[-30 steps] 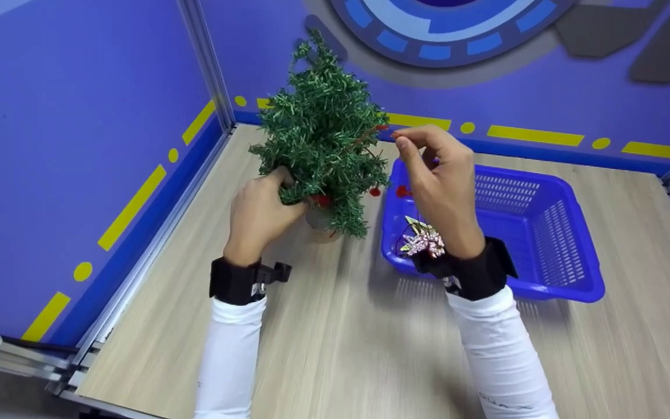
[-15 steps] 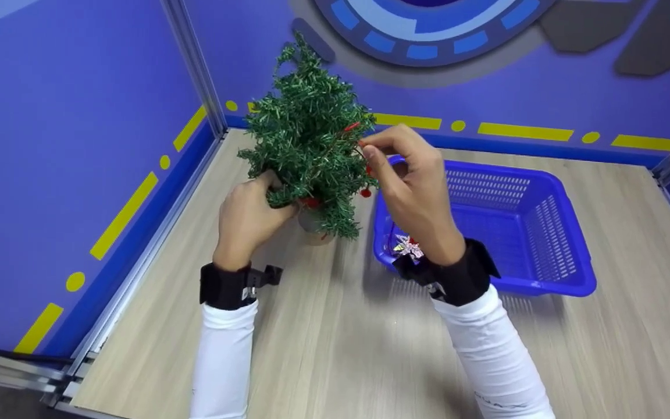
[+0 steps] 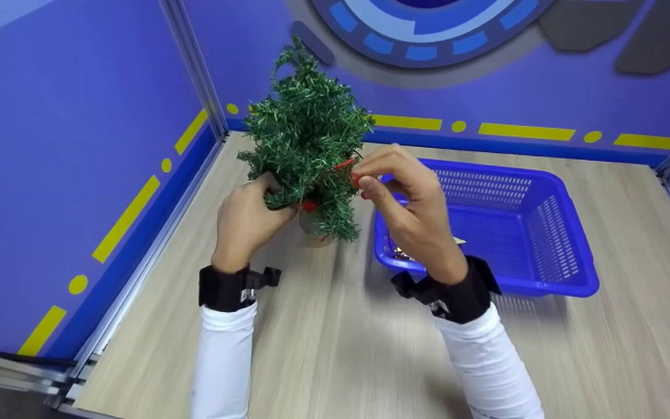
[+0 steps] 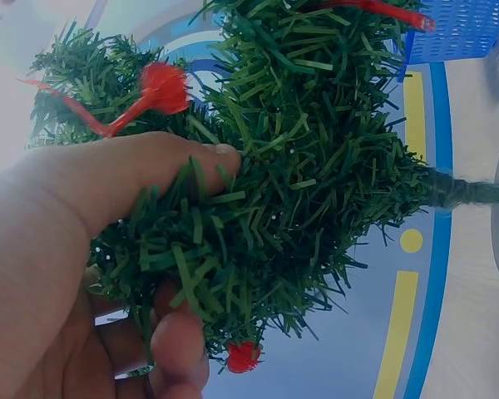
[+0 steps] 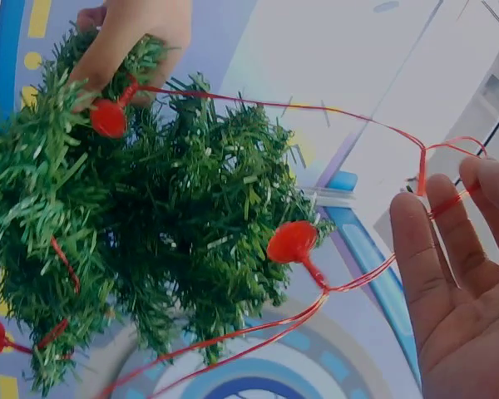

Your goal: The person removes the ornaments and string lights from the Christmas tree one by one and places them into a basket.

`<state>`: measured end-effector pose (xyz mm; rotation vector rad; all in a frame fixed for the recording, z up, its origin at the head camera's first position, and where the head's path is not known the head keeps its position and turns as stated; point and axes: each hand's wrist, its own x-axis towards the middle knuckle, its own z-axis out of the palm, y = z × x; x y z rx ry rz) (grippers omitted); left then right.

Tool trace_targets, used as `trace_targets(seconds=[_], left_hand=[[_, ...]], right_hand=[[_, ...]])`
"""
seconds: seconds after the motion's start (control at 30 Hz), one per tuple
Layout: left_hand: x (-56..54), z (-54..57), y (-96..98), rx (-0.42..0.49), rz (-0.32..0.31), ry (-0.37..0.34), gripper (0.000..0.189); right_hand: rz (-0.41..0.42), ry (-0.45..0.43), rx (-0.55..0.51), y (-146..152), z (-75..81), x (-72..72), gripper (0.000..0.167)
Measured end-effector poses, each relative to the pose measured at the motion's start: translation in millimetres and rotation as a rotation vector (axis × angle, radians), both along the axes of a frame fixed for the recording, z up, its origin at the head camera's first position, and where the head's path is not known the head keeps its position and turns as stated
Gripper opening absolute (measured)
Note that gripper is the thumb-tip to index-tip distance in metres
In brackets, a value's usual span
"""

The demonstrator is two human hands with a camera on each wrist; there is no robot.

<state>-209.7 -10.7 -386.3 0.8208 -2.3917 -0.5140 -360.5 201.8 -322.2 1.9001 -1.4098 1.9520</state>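
Observation:
A small artificial Christmas tree (image 3: pixel 306 122) stands on the table, its green tinsel branches partly covering its pale base (image 3: pixel 313 224). My left hand (image 3: pixel 250 218) grips a lower branch, with thumb and fingers around it in the left wrist view. At the tree's right side my right hand (image 3: pixel 410 206) pinches a thin red wire garland (image 5: pixel 316 105) with thumb and fingers. Red cup-shaped tips hang on this wire; one red tip (image 5: pixel 293 241) dangles between hand and tree, and another red tip (image 5: pixel 108 118) lies by the left hand. The wire's exact path through the branches is hidden.
A blue plastic basket (image 3: pixel 570 233) stands right of the tree, partly behind my right hand. Something shiny (image 3: pixel 402 255) lies inside its left end, mostly covered by the hand. Blue panels (image 3: pixel 79 145) close off the table's left and back.
My right hand has moved left to the tree and then lower, drawing the red wire garland with it. The left hand keeps its hold on the branch. The head view has shifted slightly.

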Motion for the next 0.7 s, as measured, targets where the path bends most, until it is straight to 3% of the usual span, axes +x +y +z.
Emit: trace_targets(seconds=[0.37, 0.7], left_hand=[[-7.3, -2.3, 5.9, -0.068, 0.077, 0.055, 0.025], [-15.4, -4.3, 15.0, -0.080, 0.084, 0.057, 0.031]], right_hand=[[-0.099, -0.047, 0.055, 22.1, -22.3, -5.2, 0.011], [-0.124, -0.075, 0.098, 30.5, -25.2, -13.3, 0.012]])
